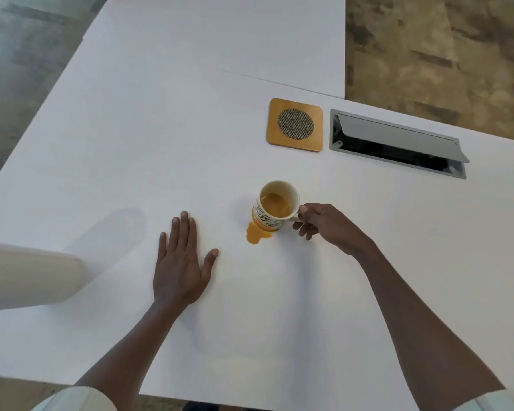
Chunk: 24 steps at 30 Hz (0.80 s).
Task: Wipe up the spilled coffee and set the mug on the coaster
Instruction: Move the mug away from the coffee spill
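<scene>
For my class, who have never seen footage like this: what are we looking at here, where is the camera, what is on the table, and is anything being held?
There is one picture, taken by a camera worn on a person's head, looking down at their own bare arms. No machine is involved. The right hand grips the handle of a mug that holds coffee. A small puddle of spilled coffee lies at the mug's base. The left hand rests flat and open on the white table. Farther away lies a wooden coaster, with nothing on it, beside a metal cable hatch. A pale cylinder shows at the left edge.

White table (131,143) bears coaster (294,124), mug (276,206) (upright), coffee puddle (256,233), flat left hand (181,264).
</scene>
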{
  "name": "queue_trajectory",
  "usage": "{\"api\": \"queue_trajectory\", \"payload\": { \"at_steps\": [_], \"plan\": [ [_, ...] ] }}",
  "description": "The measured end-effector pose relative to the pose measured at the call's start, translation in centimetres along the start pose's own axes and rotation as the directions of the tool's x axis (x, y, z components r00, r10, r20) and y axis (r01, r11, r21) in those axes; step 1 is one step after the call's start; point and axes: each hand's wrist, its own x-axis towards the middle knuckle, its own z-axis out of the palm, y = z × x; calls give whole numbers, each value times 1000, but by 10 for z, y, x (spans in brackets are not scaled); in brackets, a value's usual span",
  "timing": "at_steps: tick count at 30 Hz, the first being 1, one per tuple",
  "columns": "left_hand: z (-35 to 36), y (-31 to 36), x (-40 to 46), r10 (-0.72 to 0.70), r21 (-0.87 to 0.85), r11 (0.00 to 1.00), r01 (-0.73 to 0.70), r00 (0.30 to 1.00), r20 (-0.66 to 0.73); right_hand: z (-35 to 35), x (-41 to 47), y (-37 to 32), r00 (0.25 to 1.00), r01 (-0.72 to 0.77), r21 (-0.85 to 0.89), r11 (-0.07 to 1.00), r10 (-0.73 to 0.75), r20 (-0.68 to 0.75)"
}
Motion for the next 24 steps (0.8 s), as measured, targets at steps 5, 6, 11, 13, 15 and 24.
{"api": "queue_trajectory", "payload": {
  "at_steps": [5, 6, 11, 13, 15, 24],
  "plan": [
    [-1, 0, -1, -2, -12, 1000, 2, 1000, -12, 2, -2, -2, 1000, 0, 51, 999, -1, 5],
    [-1, 0, -1, -2, -11, 1000, 2, 1000, -12, 2, -3, -2, 1000, 3, 58, 998, -3, 5],
    [-2, 0, -1, -5, -11, 1000, 5, 1000, -9, -1, -10, -11, 999, 35, 86, 996, -34, -15],
    [-2, 0, -1, -5, -10, 1000, 5, 1000, -10, -3, -11, -18, 998, 63, 91, 994, -61, -29],
    [-2, 1, -1, -4, -10, 1000, 4, 1000, -11, -4, -11, -27, 995, 89, 97, 991, -86, -44],
    [-3, 1, -2, -6, -15, 1000, 6, 1000, -22, 7, -1, -81, 977, 207, 131, 969, -198, -84]
  ]
}}
